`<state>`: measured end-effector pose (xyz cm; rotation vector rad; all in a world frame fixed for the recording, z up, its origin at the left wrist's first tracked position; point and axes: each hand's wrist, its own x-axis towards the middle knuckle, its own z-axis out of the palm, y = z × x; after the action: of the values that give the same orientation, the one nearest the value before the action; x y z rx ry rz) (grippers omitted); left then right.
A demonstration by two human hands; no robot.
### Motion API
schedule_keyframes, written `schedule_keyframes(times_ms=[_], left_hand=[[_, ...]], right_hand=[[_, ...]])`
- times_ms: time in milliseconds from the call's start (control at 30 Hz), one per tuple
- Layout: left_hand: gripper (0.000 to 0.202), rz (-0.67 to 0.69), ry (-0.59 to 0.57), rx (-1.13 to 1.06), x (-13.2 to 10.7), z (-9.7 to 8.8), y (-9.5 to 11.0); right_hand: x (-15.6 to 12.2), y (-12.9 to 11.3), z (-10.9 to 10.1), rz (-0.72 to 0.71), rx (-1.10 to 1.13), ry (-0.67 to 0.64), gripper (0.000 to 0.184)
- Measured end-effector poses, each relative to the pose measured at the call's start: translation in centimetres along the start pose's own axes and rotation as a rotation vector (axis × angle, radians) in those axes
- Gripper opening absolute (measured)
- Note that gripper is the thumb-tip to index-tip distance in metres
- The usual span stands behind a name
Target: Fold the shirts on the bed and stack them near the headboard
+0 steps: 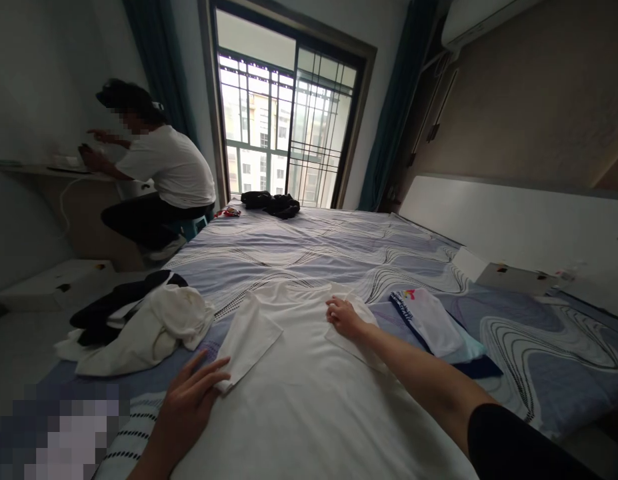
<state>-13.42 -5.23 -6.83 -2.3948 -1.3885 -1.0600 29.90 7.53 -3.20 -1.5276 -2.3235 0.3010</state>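
A white T-shirt [299, 373] lies spread on the bed with its collar pointing away from me. Both of its sleeves are turned in over the body. At the edge of the left sleeve [251, 343], my left hand [191, 393] rests with fingers stretched out and touching the cloth. My right hand [345, 317] lies on the shirt near the right shoulder, its fingers apart and slightly bent, pressing on the fabric. The lower part of the shirt runs out of the frame toward me.
Folded clothes [433, 327] lie to the right, and a heap of white and black clothes [149, 323] to the left. Black clothing [271, 203] sits at the bed's far end. A person [163, 160] sits at a desk [49, 175]. A white box [513, 277] stands by the headboard.
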Motion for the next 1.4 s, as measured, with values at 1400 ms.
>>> schedule_keyframes(times_ms=[1400], left_hand=[[0.039, -0.327, 0.121, 0.015, 0.0, -1.2, 0.6]], right_hand=[[0.1, 0.8, -0.8, 0.642, -0.259, 0.076, 0.062]])
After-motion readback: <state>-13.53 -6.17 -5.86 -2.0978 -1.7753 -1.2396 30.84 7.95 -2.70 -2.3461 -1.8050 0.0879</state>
